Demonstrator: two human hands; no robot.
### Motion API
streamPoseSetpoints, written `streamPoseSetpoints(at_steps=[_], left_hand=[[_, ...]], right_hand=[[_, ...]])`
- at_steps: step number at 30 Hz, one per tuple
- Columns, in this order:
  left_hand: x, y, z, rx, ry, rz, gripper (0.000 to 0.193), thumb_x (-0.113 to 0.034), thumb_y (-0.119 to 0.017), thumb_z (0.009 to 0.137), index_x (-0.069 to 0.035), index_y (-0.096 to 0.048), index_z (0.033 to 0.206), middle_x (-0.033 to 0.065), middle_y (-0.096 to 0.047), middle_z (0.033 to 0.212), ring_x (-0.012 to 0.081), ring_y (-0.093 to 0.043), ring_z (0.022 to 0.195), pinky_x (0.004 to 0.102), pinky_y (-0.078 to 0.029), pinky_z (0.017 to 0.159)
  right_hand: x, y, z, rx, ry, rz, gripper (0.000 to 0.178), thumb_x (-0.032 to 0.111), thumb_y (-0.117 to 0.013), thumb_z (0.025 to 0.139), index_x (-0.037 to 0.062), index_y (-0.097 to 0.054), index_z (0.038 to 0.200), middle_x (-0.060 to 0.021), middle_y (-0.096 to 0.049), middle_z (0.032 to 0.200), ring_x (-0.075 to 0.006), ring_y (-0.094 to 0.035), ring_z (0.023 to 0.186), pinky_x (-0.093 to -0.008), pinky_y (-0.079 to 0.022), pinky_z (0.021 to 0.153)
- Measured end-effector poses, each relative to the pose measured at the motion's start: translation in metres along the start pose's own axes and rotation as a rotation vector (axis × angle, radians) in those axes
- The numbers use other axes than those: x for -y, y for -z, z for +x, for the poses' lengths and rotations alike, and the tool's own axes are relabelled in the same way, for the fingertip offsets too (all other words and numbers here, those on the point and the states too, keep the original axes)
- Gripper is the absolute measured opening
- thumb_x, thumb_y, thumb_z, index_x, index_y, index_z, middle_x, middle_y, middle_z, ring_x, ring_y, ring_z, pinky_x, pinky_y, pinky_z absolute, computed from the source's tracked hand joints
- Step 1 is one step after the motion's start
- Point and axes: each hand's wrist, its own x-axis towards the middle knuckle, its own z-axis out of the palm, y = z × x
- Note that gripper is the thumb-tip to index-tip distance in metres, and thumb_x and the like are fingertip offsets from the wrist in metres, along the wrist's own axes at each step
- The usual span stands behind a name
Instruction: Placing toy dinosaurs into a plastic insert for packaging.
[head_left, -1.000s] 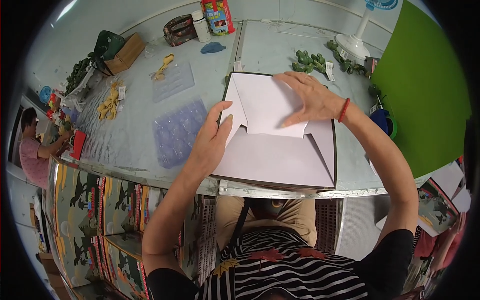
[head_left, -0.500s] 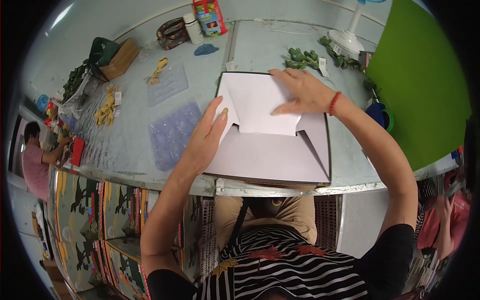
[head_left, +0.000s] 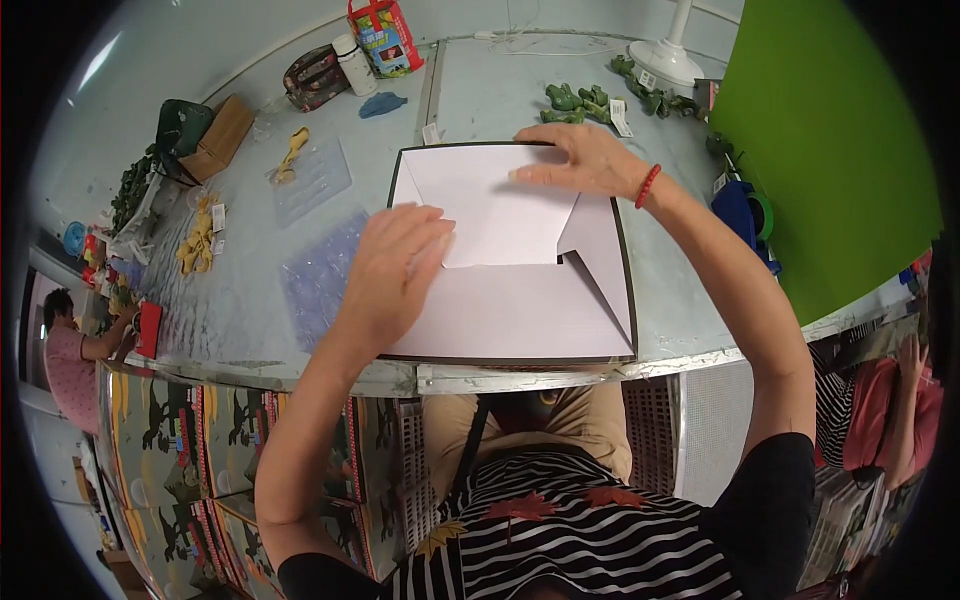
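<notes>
A large white card sheet with dark edges [head_left: 520, 300] lies flat on the grey table [head_left: 250, 300] in front of me, with flaps folded inward over its top half. My left hand [head_left: 395, 270] presses flat on the left flap, fingers spread. My right hand [head_left: 580, 160], with a red bead bracelet at the wrist, presses palm down on the sheet's far right corner. Neither hand grips anything.
Clear plastic blister trays [head_left: 320, 270] lie left of the sheet. Green toy figures [head_left: 575, 100] and a white fan base [head_left: 665, 60] sit at the back right. A tall green board [head_left: 820, 150] stands at right. Yellow toys [head_left: 200, 240] and a person [head_left: 70, 355] are at far left.
My left hand has slid down and right along the left flap. My right hand stays pressed on the far corner. The view has shifted a little toward the table.
</notes>
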Motion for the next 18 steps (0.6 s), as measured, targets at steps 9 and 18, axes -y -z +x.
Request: streamPoseSetpoints(at_steps=[9,18], left_hand=[[-0.007,0.006,0.002,0.104,-0.027,0.114,0.016,-0.012,-0.054,0.084,-0.002,-0.065,0.091,0.0110,-0.064,0.098,0.0254,-0.058,0.099,0.0416,-0.031,0.098],[0.014,-0.042,-0.076,-0.931,0.443,-0.685,0.025,-0.017,-0.044,0.096,0.001,-0.055,0.109,0.0092,-0.059,0.101,0.0148,-0.055,0.091,0.0276,-0.045,0.079]], right_hand=[[0.023,-0.036,0.001,-0.008,0.356,-0.514,0.078,0.060,-0.061,0.074,0.0187,-0.038,0.136,-0.0260,-0.029,0.136,-0.0392,-0.028,0.128,-0.0555,-0.022,0.104],[0.002,-0.018,-0.013,0.001,0.251,-0.433,0.081,0.061,-0.056,0.077,0.0121,-0.034,0.138,-0.0240,-0.031,0.137,-0.0414,-0.031,0.126,-0.0481,-0.021,0.106]])
